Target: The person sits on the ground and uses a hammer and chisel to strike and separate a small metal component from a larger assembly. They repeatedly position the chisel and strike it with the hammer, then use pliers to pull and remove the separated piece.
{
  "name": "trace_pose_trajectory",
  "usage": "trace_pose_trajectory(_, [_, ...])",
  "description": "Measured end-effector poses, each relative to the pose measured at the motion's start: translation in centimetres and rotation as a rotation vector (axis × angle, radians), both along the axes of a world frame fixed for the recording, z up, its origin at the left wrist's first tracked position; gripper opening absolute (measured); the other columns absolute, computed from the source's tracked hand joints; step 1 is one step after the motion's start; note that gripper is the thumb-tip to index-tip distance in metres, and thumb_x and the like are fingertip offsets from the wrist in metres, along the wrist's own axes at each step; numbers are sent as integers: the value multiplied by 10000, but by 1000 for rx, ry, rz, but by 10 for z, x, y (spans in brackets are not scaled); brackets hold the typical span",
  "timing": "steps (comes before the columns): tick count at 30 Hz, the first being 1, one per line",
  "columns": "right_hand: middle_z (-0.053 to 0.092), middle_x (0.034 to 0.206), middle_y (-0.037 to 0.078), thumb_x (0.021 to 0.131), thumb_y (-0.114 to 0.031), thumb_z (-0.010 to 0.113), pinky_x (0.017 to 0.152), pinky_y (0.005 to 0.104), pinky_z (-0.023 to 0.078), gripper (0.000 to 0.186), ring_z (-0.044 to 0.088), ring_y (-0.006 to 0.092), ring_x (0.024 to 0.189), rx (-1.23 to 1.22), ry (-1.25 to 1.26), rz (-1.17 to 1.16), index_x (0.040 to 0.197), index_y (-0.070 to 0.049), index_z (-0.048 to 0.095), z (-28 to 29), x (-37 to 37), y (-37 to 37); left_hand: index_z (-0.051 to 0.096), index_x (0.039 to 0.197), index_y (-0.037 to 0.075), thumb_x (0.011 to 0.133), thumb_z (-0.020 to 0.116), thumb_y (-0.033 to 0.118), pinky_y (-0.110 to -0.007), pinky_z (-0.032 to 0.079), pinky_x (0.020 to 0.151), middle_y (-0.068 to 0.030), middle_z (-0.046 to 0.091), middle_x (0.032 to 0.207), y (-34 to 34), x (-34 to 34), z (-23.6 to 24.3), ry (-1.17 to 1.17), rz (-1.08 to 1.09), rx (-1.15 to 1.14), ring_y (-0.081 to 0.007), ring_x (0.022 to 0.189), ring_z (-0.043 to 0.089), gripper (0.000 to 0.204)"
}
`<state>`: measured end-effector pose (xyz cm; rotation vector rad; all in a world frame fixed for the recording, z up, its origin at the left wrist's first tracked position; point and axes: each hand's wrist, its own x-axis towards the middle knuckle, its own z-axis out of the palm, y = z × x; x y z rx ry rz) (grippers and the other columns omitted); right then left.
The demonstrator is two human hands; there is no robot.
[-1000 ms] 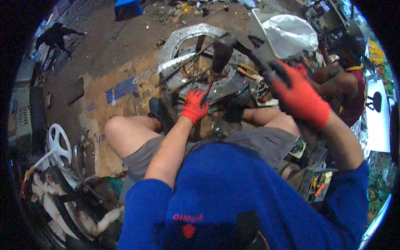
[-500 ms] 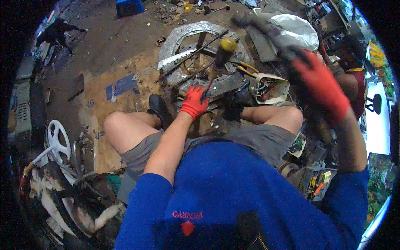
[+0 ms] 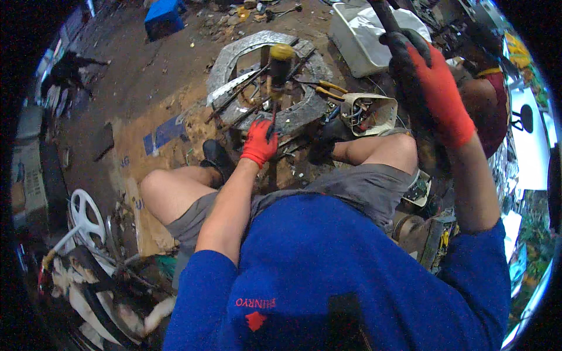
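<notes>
My left hand (image 3: 259, 141), in a red glove with dark fingertips, is closed around the shaft of a screwdriver (image 3: 280, 70). Its black handle with a yellow end points up. The screwdriver stands over a grey octagonal metal frame (image 3: 225, 57) on the ground between my feet; its tip is hidden. Raised at the right, my right hand (image 3: 430, 82) in a matching glove grips the dark handle of a hammer (image 3: 384, 13), whose head is out of view. Thin metal rods (image 3: 237, 100) lie across the frame. Yellow-handled pliers (image 3: 331, 89) rest at the frame's right side.
Right of the frame sits a cream plastic housing (image 3: 383, 111) full of wires, with a white bin (image 3: 354, 52) beyond. Under my left leg lies a brown board (image 3: 140, 169). A person in maroon (image 3: 496, 111) is close at the right. Far left stands a dark animal (image 3: 67, 69).
My right hand has swung the hammer upward, taking its head out of view. The left hand keeps its grip on the screwdriver over the frame. The view has shifted slightly.
</notes>
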<state>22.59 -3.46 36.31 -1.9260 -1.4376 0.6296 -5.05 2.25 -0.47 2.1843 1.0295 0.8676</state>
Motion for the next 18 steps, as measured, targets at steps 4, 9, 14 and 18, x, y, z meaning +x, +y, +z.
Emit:
trace_pose_trajectory(4, [573,1251,248,914,-439,563,968,410,449,597,570,372,1155,153,-218,-60,1342,-36,462,-71,1,-15,621,1071,9,795,662,165,-439,454,921,-196,642,1047,8,8,26,50,41,-165,-391,1045,577,320])
trace_pose_trajectory(9, [640,1112,213,919,-466,490,861,453,498,611,620,371,1025,-226,-472,114,1334,-22,419,-210,-27,-7,626,941,-36,914,556,157,-336,501,772,-119,681,888,17,-33,48,-373,136,-400,-221,824,643,208])
trace_pose_trajectory(14, [617,1131,193,906,-437,521,844,441,506,563,615,356,1035,-299,-415,154,1327,-70,452,-267,-37,-5,616,805,26,850,649,130,-329,477,678,-76,635,782,4,-25,142,-657,87,-537,-187,718,598,118])
trace_pose_trajectory(18, [547,1218,203,879,-430,567,853,444,505,559,606,370,1045,-308,-419,137,1335,-123,464,-276,-34,-7,582,822,-3,970,489,164,-301,483,666,-90,614,781,1,-28,174,-466,24,-159,-167,723,585,242])
